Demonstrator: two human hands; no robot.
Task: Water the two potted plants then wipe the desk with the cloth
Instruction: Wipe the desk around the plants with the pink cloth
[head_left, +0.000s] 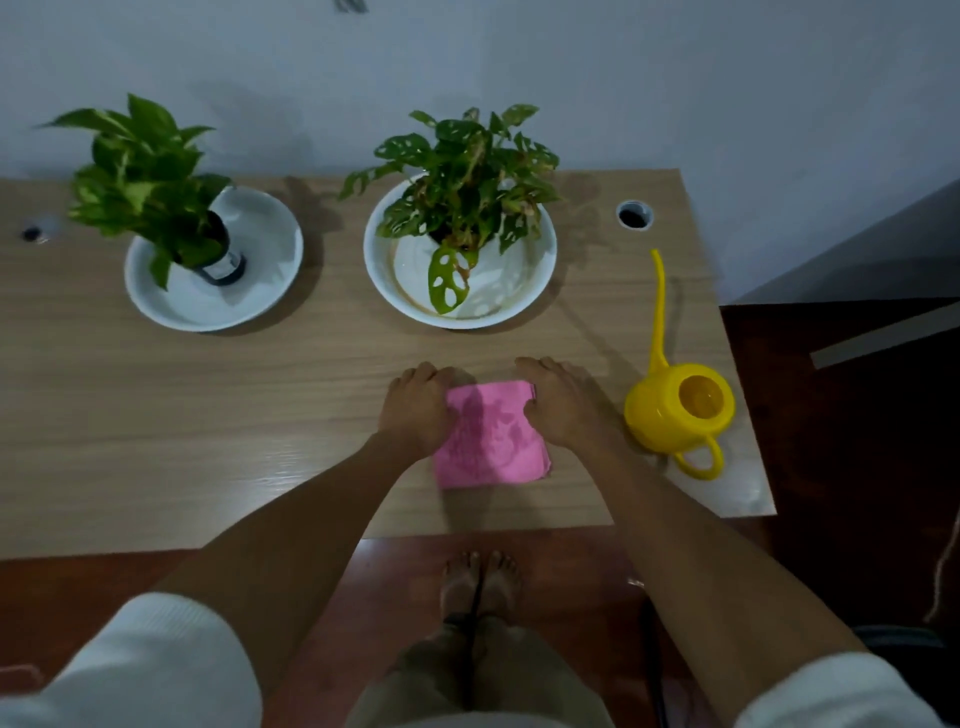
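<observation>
Near the desk's (156, 415) front edge I see the pink cloth (491, 434) lying flat between my hands, left hand (415, 408) on its left edge, right hand (563, 402) on its right, fingers curled at the far corners. Both plants (140, 176) (467, 171) stand behind; the yellow can (678, 408) sits right. No writing is readable.

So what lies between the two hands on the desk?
In the head view, the folded pink cloth lies flat on the desk between the left hand and the right hand, each resting on one side edge of it.
</observation>
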